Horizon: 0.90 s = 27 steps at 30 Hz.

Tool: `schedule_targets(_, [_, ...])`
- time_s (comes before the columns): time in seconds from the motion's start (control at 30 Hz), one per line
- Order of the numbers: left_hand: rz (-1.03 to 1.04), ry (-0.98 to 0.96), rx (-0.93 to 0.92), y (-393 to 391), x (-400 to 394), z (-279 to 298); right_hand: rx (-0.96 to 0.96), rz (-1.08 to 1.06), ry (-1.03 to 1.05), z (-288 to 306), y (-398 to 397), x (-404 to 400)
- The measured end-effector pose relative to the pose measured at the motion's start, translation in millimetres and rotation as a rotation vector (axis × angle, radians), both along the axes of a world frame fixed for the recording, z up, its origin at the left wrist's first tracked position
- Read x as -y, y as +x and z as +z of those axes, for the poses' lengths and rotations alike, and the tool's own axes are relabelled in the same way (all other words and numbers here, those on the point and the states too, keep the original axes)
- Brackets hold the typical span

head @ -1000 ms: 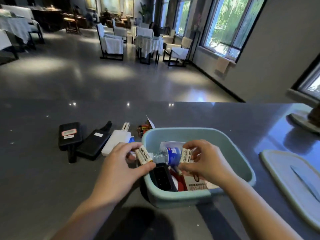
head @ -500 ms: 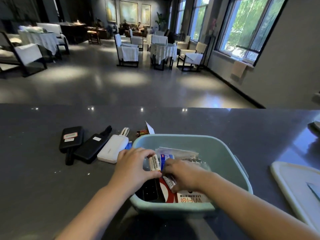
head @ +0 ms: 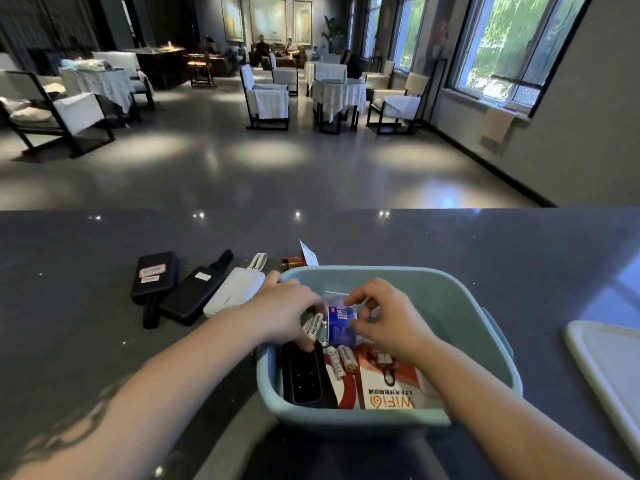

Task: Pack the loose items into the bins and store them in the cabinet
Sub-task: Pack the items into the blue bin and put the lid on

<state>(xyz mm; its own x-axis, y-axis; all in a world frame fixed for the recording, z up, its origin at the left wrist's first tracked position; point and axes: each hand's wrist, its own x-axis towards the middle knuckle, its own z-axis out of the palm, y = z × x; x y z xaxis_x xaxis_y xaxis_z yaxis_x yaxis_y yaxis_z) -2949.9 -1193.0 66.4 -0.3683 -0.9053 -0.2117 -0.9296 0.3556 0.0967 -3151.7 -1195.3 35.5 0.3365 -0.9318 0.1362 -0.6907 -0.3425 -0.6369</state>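
Observation:
A light blue bin point(head: 446, 306) stands on the dark counter before me. Inside lie a black device point(head: 302, 377), a red and white WiFi box point(head: 384, 386), a blue-labelled clear packet point(head: 341, 325) and a few white batteries point(head: 341, 360). My left hand point(head: 282, 311) reaches over the bin's left rim and holds white batteries point(head: 314, 325) between its curled fingers. My right hand point(head: 388, 318) hovers over the packet with fingers curled, touching it. Left of the bin lie two black cases point(head: 154, 275) point(head: 194, 294) and a white power bank point(head: 235, 289).
Small red and black batteries point(head: 292, 262) and a white paper tag point(head: 308, 252) lie behind the bin. A pale lid point(head: 609, 368) rests on the counter at the right edge. Beyond the counter is a hall with chairs and covered tables.
Both hands went down into the bin with the batteries. Two white batteries now lie loose on the WiFi box, and my right hand has lifted off them.

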Motion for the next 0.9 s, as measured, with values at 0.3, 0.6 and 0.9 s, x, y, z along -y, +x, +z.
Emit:
schedule_targets(0.3, [0.179,-0.087,0.086,-32.0,-4.2,-8.5,0.017,-0.042,-0.053,8.3,1.0,1.2])
schedule_targets(0.6, [0.187,-0.211,0.206,-36.9,-5.1,-15.0,0.018,0.003,-0.008,21.0,8.1,-5.1])
schedule_targets(0.9, [0.519,-0.549,-0.59,34.6,-51.4,-3.5,0.114,-0.088,0.003,36.3,49.6,-16.8])
